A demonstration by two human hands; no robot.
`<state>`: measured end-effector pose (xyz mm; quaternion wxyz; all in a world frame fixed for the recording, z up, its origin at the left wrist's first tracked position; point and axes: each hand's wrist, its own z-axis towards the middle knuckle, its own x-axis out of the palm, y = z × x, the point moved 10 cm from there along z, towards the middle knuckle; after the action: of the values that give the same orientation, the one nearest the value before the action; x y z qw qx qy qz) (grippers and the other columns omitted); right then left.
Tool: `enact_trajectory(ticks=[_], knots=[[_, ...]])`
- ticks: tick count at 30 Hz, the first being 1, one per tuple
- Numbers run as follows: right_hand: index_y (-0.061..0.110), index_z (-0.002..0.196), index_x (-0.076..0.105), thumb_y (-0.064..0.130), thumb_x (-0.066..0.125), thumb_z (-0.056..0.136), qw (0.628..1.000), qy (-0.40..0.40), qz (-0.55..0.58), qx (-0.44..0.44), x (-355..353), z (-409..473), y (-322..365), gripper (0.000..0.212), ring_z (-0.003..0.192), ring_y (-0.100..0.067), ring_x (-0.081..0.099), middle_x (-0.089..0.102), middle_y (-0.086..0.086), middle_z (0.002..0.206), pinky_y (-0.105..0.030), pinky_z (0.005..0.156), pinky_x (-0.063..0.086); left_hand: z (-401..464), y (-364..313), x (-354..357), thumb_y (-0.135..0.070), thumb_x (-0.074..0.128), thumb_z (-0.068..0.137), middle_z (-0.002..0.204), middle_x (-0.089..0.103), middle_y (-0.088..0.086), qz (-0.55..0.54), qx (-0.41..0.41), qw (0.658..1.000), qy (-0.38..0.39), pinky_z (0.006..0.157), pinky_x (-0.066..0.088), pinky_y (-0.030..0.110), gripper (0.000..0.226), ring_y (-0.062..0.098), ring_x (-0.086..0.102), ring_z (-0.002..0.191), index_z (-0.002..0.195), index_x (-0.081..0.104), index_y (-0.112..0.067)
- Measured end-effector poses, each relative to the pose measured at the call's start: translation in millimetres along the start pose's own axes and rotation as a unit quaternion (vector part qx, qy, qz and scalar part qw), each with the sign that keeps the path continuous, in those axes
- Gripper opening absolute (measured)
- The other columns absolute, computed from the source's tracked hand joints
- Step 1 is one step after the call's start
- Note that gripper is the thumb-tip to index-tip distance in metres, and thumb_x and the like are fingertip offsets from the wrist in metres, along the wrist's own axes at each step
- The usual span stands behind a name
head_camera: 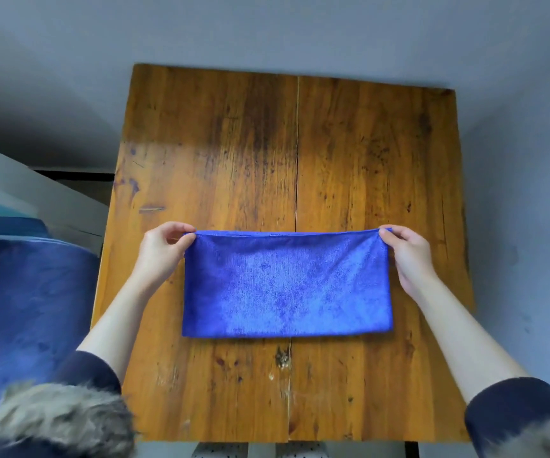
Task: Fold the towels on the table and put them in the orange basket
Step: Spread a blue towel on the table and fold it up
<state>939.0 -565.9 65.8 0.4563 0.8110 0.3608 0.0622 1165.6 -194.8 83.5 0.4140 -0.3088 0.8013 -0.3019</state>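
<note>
nearest the camera, grey-brown fur trim (52, 421) shows at the bottom left and again at the bottom right corner, blurred, with dark sleeves (511, 411) pushed up both forearms. between the fur patches, the near edge of the wooden table (234, 391) runs across the bottom; a seam splits its top down the middle, and the wood is scratched and stained.

further in, a blue towel (287, 289) lies on the near-middle of the table, folded once into a wide rectangle, its folded edge toward the person and its loose edges away. it straddles the seam. the near part lies flat on the wood; the far edge looks slightly lifted at the corners.

the left hand (161, 249) pinches the towel's far left corner between thumb and fingertips, fingers curled. the right hand (406, 252) pinches the far right corner the same way. both hands sit just outside the towel's short sides, well apart from each other, with the far edge stretched between them.

to the left of the table, a large dark blue rounded thing (25, 292) fills the side; i cannot tell what it is. behind it is a pale slanted surface (19, 183).

beyond the towel the far half of the table carries only dark stains. past the table stands a grey wall (267, 28).
</note>
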Motion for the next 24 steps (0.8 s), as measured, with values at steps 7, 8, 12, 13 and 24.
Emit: enact_trajectory(ticks=[7,8,12,13,24], knots=[[0.007,0.104,0.066,0.012,0.056,0.091,0.986,-0.126,-0.102,-0.036,-12,9,-8,0.018,0.086,-0.014,0.057,0.064,-0.006,0.102,-0.020,0.074,0.042,17,-8,2,-0.013,0.060,0.088,0.102,0.065,0.012,0.103,0.073,0.990,-0.067,0.079,0.046,0.032,0.015,0.021,0.058,0.085,0.103,0.063,-0.013],[0.007,0.111,0.064,0.014,0.054,0.092,0.967,-0.169,-0.173,-0.083,-19,0,1,0.022,0.093,-0.018,0.056,0.060,-0.011,0.111,-0.021,0.080,0.040,9,-14,2,-0.011,0.060,0.088,0.107,0.061,0.015,0.136,0.113,0.980,-0.087,0.082,0.045,0.034,0.022,0.025,0.057,0.089,0.110,0.061,-0.009],[0.003,0.126,0.056,0.015,0.052,0.090,0.845,-0.113,-0.379,-0.360,47,-67,29,0.038,0.123,-0.036,0.047,0.053,-0.021,0.129,-0.044,0.106,0.033,-46,-34,43,-0.019,0.050,0.090,0.134,0.049,0.018,0.318,0.281,0.897,-0.120,0.102,0.033,0.049,0.038,0.038,0.043,0.125,0.127,0.053,-0.010],[0.005,0.129,0.054,0.019,0.053,0.089,0.810,-0.060,-0.425,-0.400,74,-79,21,0.043,0.130,-0.036,0.042,0.049,-0.019,0.136,-0.051,0.110,0.028,-58,-35,67,-0.026,0.047,0.090,0.141,0.043,0.017,0.359,0.312,0.875,-0.092,0.107,0.028,0.053,0.043,0.037,0.036,0.132,0.131,0.051,-0.014],[0.021,0.146,0.027,0.049,0.031,0.094,0.717,-0.004,-0.582,-0.382,83,-38,-40,0.059,0.144,-0.025,0.017,0.021,-0.008,0.154,-0.051,0.115,0.015,-28,7,129,-0.049,0.032,0.092,0.153,0.027,0.012,0.486,0.296,0.821,-0.035,0.112,0.013,0.061,0.056,0.034,0.022,0.142,0.144,0.032,-0.028]])
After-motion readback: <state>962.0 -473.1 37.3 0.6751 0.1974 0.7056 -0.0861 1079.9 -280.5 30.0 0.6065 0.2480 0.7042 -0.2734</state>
